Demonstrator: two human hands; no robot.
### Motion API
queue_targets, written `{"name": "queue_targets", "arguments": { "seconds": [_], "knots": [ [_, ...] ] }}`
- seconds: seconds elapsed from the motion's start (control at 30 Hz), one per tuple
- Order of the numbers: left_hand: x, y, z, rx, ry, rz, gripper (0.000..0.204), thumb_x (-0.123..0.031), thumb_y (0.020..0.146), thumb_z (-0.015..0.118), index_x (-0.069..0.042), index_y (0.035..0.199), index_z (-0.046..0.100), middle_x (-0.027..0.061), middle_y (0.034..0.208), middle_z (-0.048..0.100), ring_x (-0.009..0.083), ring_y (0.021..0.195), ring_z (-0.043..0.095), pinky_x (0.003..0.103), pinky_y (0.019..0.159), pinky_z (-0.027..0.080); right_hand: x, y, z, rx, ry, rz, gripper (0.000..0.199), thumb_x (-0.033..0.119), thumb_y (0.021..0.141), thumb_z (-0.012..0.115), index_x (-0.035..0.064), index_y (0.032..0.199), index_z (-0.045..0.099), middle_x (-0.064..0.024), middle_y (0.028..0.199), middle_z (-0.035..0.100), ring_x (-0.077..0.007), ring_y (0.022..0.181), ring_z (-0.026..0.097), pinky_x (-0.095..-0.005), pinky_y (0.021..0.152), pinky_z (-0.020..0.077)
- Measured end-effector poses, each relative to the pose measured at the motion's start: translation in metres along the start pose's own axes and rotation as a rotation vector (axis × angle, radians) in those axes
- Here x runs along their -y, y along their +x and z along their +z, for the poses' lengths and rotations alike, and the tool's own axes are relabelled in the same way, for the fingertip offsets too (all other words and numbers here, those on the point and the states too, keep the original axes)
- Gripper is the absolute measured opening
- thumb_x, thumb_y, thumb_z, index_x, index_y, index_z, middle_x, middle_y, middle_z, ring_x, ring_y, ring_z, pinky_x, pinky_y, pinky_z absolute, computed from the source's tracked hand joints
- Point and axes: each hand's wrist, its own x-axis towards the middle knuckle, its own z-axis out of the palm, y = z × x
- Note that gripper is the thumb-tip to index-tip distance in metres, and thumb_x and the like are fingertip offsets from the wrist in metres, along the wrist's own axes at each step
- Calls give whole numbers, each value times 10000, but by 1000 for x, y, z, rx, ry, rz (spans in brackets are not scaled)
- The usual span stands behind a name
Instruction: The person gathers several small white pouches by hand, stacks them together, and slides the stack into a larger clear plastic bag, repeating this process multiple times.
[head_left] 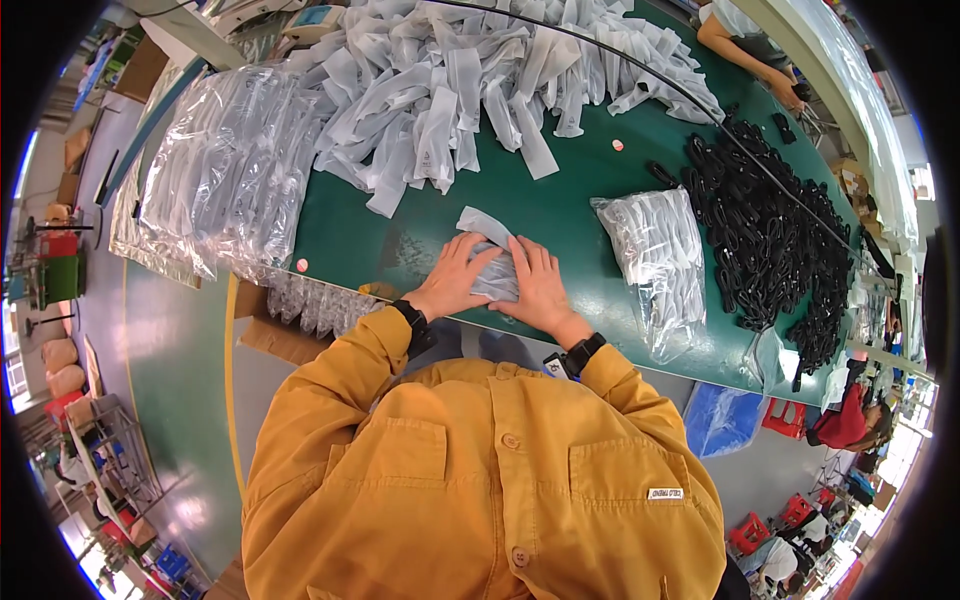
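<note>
Pouch stack (497, 278): frosted, grey-white plastic, narrow and limp, one strip (486, 221) poking out at the top; lying mid-frame near the front edge of a smooth green tabletop (570, 205). Left hand (445, 283) and right hand (540, 292) are clamping it from either side, thumbs and fingers pressing on the plastic.

Surroundings: a loose heap of similar pouches (440, 90) is sprawling across the upper centre. Looped black cords (760, 230), glossy and tangled, are crowding the right side; a thin dark cable (718, 121) is arching in front of them. Another person's arm (755, 65) is resting at the upper right.

Containers: crinkled clear bags (225, 150), upper left, are holding rows of pouches; one clear bag (655, 250), right of centre, is holding more. Below the table edge, left, a cardboard box (283, 342) is containing shiny clear-wrapped items (320, 308).
</note>
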Motion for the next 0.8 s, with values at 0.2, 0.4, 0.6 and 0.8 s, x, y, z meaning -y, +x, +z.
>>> {"name": "queue_targets", "arguments": {
  "seconds": [0.2,0.4,0.6,0.8],
  "knots": [
    [2,10,5,-361,-251,-84,654,-219,766,730,-103,1348,454,191,1353,374,401,1270,360,465,1050,349,-9,-4,3,-19,-21,-21,1077,376,588,858,0,1431,303,-238,1390,375,-401,1270,383,-499,1041,334],
    [27,41,26,-262,-240,-52,377,-143,891,580,-56,1257,552,170,1277,494,353,1226,450,427,1028,392,-10,-4,4,-119,0,-53,1044,341,580,859,3,1414,332,-237,1396,374,-422,1263,387,-503,1046,332],
    [24,44,39,-338,-295,-112,299,-119,961,436,-54,1200,604,163,1222,537,327,1175,507,374,1024,390,-25,5,10,-138,-46,-42,996,312,591,850,41,1416,362,-232,1359,398,-434,1217,410,-527,1025,346],
    [27,63,33,-272,-325,-138,296,-89,946,427,-39,1167,616,159,1162,556,314,1123,526,370,997,405,-43,17,12,-110,-9,-47,916,256,622,841,109,1419,413,-212,1213,454,-397,1116,457,-483,916,436]
  ]
}}
